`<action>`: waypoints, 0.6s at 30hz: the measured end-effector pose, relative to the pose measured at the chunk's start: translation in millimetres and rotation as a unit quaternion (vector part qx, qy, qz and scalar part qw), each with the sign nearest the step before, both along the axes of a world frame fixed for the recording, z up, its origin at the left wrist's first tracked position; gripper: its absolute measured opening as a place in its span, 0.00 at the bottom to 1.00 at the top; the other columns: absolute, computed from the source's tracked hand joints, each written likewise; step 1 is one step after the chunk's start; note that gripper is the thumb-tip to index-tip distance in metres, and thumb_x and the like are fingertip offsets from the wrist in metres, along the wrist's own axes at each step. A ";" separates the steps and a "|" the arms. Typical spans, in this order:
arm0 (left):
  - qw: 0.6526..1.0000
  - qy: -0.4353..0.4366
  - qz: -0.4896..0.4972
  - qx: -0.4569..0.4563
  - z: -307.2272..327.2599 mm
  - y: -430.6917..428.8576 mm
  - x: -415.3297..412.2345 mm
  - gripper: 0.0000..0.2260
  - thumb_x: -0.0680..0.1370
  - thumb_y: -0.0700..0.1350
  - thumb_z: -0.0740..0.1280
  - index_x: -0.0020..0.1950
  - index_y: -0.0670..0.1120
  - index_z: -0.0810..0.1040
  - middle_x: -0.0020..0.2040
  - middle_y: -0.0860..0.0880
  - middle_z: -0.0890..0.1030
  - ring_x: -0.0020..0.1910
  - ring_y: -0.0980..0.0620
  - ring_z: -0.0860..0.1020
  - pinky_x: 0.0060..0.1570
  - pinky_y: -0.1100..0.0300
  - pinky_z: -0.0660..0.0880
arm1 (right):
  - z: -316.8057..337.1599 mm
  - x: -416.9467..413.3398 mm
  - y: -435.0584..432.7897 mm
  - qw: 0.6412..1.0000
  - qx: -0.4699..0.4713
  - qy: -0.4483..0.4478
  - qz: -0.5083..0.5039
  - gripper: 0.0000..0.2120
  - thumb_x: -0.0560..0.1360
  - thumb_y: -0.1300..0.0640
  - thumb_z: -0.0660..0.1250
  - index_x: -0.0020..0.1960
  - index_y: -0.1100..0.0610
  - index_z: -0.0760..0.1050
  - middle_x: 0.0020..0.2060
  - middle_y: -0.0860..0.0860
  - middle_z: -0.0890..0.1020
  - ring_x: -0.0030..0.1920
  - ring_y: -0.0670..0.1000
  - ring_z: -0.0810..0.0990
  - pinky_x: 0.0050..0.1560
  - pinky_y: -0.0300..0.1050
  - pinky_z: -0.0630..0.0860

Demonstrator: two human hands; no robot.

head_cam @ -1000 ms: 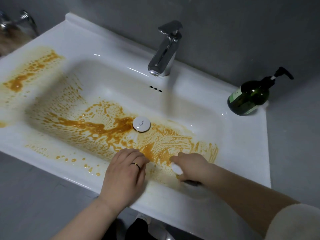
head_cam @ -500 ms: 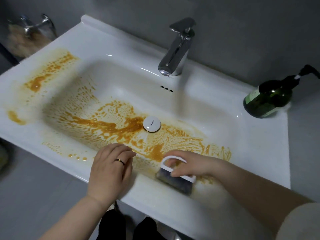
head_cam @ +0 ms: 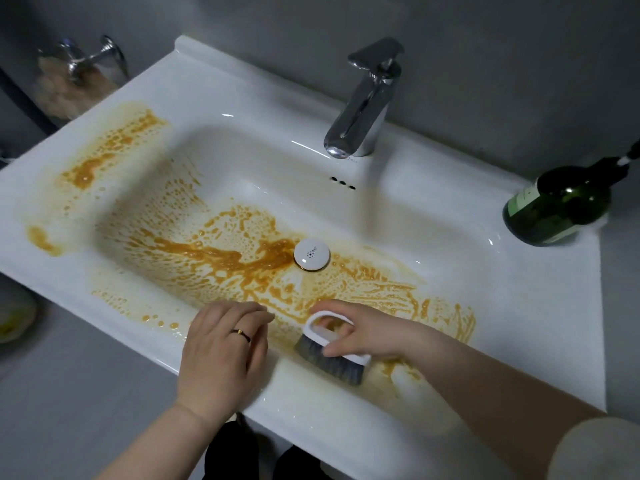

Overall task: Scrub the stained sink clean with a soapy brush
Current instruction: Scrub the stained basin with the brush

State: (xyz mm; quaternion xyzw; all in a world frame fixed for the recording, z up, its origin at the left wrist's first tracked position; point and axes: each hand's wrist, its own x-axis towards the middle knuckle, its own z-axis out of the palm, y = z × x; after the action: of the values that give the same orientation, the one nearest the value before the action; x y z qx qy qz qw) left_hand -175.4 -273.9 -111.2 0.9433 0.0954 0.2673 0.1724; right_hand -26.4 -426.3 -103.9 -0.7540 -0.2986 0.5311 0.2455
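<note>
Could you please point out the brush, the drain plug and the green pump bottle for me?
brush (head_cam: 331, 364), head view, on its grey bristles.
drain plug (head_cam: 311, 253), head view, on its white cap.
green pump bottle (head_cam: 554, 211), head view, on its glass body.

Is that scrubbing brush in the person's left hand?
No, the right hand grips the brush by its white handle, while the left hand rests on the front rim of the sink.

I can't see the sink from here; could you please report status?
Right hand grips brush on near basin wall; left hand rests on front rim. Sink heavily orange-stained. Pump bottle stands clear, far right corner.
</note>
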 end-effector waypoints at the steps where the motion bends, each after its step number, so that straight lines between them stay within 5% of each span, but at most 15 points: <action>1: 1.000 0.000 -0.002 0.001 0.1 0.1 0.1 0.14 0.75 0.44 0.58 0.41 0.41 0.81 0.40 0.46 0.82 0.43 0.47 0.72 0.47 0.56 0.66 | -2.2 -2.0 15.7 1.000 0.027 -0.008 -0.006 0.28 0.73 0.57 0.70 0.69 0.47 0.65 0.59 0.42 0.72 0.53 0.44 0.71 0.48 0.34 0.67; 5: 1.000 0.000 -0.012 0.013 0.2 -0.2 0.9 0.11 0.73 0.43 0.59 0.41 0.42 0.80 0.40 0.46 0.82 0.44 0.47 0.71 0.48 0.56 0.66 | -9.5 -8.8 53.9 0.998 0.053 -0.027 -0.006 0.30 0.72 0.56 0.71 0.70 0.48 0.64 0.66 0.47 0.71 0.62 0.46 0.72 0.60 0.38 0.67; 10: 1.000 -0.002 -0.010 -0.001 3.2 1.9 -1.1 0.12 0.72 0.43 0.59 0.41 0.41 0.82 0.40 0.47 0.82 0.45 0.48 0.72 0.49 0.57 0.66 | -1.3 -2.6 -2.8 1.000 -0.018 0.003 0.008 0.30 0.73 0.55 0.69 0.71 0.43 0.61 0.60 0.45 0.72 0.50 0.44 0.73 0.44 0.31 0.67; 15: 0.999 -0.003 -0.043 -0.005 5.9 6.4 -7.1 0.07 0.72 0.43 0.59 0.48 0.48 0.73 0.41 0.47 0.82 0.46 0.48 0.72 0.51 0.58 0.65 | -8.9 -9.6 60.8 0.998 0.060 -0.016 -0.008 0.29 0.73 0.56 0.70 0.70 0.46 0.64 0.60 0.46 0.73 0.57 0.46 0.73 0.56 0.36 0.67; 18: 0.999 0.000 -0.035 -0.012 0.5 14.8 -19.7 0.08 0.78 0.49 0.55 0.48 0.49 0.72 0.42 0.46 0.82 0.47 0.49 0.72 0.56 0.62 0.61 | -1.5 -0.6 20.9 0.999 0.017 0.046 -0.006 0.28 0.72 0.55 0.71 0.68 0.43 0.65 0.55 0.43 0.73 0.51 0.46 0.74 0.48 0.38 0.70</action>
State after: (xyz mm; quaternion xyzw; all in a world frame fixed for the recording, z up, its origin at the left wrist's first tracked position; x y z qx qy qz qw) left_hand -195.1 -259.1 -110.7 0.9440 0.0659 0.2595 0.1930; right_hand -26.9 -405.3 -105.3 -0.7260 -0.2917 0.5586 0.2752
